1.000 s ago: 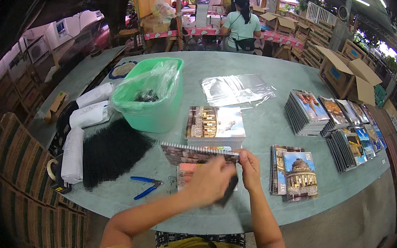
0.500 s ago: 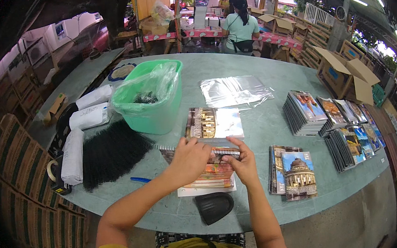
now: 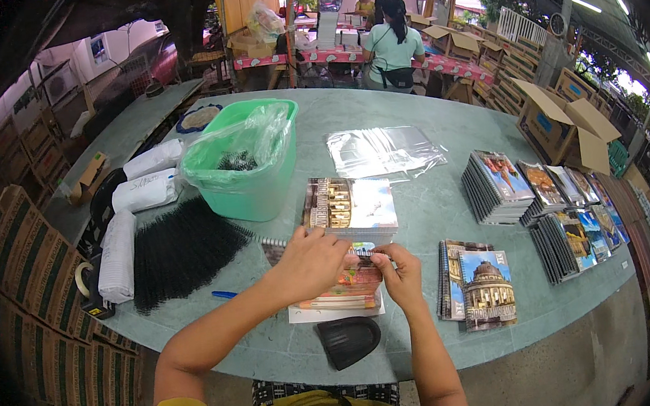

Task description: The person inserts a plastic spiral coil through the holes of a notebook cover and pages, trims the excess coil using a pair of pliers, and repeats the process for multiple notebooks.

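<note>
My left hand (image 3: 311,262) is closed over the top of a notebook (image 3: 273,251) that is held up nearly edge-on, its binding edge uppermost. At the notebook's right end, my right hand (image 3: 402,272) pinches the edge between thumb and fingers. The hands hide most of that edge, so how far a coil runs through it cannot be seen. Beneath lies a stack of printed sheets or covers (image 3: 335,313). Just behind stands a stack of notebooks (image 3: 349,201) with a building on the cover. A black curved pad (image 3: 349,342) lies in front of the hands.
Left are a fan of black plastic coils (image 3: 182,250), a lined green bin (image 3: 250,186), white wrapped bundles (image 3: 118,256) and a blue pen (image 3: 224,294). Clear plastic sleeves (image 3: 382,150) lie behind. Bound notebooks (image 3: 489,285) and several stacks (image 3: 497,186) are right, near an open carton (image 3: 565,124).
The notebook has tipped from showing its back cover to nearly edge-on. My right fingers have shifted slightly down and closed along its edge.
</note>
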Demonstrator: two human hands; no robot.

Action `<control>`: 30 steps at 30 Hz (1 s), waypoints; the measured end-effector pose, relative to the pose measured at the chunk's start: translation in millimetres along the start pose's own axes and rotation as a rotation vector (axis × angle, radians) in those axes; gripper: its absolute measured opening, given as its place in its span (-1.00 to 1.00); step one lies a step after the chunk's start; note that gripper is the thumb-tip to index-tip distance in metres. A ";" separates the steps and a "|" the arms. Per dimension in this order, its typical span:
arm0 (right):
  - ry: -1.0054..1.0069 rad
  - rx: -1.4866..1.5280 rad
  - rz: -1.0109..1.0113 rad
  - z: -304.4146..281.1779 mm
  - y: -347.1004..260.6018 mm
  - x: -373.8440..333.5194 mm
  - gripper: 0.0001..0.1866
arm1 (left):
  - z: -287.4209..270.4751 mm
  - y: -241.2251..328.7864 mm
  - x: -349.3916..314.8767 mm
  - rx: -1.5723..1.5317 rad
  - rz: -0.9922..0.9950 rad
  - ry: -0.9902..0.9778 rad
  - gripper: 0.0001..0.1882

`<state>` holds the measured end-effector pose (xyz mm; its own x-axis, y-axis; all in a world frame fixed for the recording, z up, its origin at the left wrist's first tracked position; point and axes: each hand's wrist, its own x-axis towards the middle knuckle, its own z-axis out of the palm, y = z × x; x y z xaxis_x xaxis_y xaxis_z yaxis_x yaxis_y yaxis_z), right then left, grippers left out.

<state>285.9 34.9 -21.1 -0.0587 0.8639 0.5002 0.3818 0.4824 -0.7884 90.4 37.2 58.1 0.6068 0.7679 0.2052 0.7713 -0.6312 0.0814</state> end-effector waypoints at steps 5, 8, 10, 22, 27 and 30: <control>-0.032 0.336 0.234 1.8 0.3 -3.2 -0.84 | 11.2 -3.6 8.6 -0.107 0.082 0.281 -0.74; -0.059 0.222 0.222 -0.3 -1.8 -1.8 -0.81 | 12.5 3.0 11.8 -0.135 0.068 0.310 -0.74; 0.015 0.284 0.084 4.4 -8.6 -0.2 -0.81 | 15.1 0.8 11.5 -0.095 0.059 0.233 -0.71; 0.093 0.237 0.252 0.2 12.4 -13.6 -0.89 | 31.2 8.3 31.3 -0.335 0.098 0.159 -0.68; 0.119 0.222 0.248 -2.4 20.9 -15.5 -0.89 | 36.1 27.9 39.4 -0.423 0.119 0.219 -0.77; 0.122 0.166 0.239 -2.9 19.0 -17.3 -0.89 | 39.2 29.1 39.2 -0.446 0.127 0.196 -0.78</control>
<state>296.8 28.7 -43.7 0.1298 0.9367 0.3253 0.2155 0.2936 -0.9313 144.2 53.2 30.3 0.6103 0.6740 0.4161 0.5105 -0.7364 0.4440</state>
